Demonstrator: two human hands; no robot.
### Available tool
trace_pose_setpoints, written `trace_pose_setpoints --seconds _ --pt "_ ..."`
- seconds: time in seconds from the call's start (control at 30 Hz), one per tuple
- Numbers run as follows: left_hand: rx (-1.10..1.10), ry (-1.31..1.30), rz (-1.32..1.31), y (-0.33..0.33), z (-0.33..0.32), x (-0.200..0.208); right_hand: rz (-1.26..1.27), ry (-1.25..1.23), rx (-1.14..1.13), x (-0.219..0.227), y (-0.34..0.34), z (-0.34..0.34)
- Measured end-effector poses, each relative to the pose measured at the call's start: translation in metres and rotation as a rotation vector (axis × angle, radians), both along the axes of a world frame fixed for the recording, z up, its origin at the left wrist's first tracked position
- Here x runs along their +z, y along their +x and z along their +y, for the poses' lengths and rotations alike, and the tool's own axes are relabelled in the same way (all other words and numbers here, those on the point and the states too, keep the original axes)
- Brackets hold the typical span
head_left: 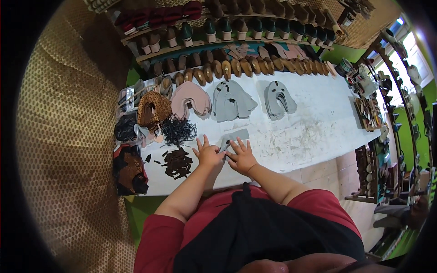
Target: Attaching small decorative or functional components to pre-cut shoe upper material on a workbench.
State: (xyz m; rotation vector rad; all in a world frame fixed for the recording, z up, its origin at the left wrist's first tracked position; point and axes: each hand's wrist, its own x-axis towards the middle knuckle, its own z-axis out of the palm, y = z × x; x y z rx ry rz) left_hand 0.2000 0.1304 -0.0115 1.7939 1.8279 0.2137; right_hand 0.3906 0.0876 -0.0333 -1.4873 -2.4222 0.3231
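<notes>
On the white worktable (314, 132), a grey curved shoe upper piece (240, 134) lies flat in front of me, partly covered by my hands. My left hand (208, 154) rests at its left end, fingers spread and thumb pointing toward the other hand. At its near side is my right hand (242, 158), open, with fingertips touching the piece. A small dark patch shows on the grey material between the hands. Left of my left hand lie a pile of short dark brown strips (178, 163) and a tangle of thin black strips (179, 132).
Stacks of grey uppers (232, 86) (275, 88), pink uppers (186, 88) and leopard-print uppers (165, 107) lie behind my hands. Brown shoe lasts (255, 65) line the far edge below shelves of shoes (227, 36). A tool box (368, 113) stands at the right end.
</notes>
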Motion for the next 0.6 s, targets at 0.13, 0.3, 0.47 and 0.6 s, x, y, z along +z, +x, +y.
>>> trace_pose_setpoints --seconds 0.13,0.3,0.47,0.6 --pt "-0.028 0.096 -0.075 -0.001 0.003 -0.009 0.003 -0.017 0.01 0.001 -0.003 0.002" --pt "-0.257 0.241 -0.099 -0.001 0.002 -0.009 -0.038 -0.049 0.006 0.005 -0.003 0.004" --pt "-0.377 0.163 -0.077 -0.015 0.019 0.011 -0.008 -0.081 0.016 0.004 0.002 0.003" --pt "-0.34 0.304 0.006 -0.022 0.024 -0.009 0.059 0.032 0.025 0.0 -0.004 0.003"
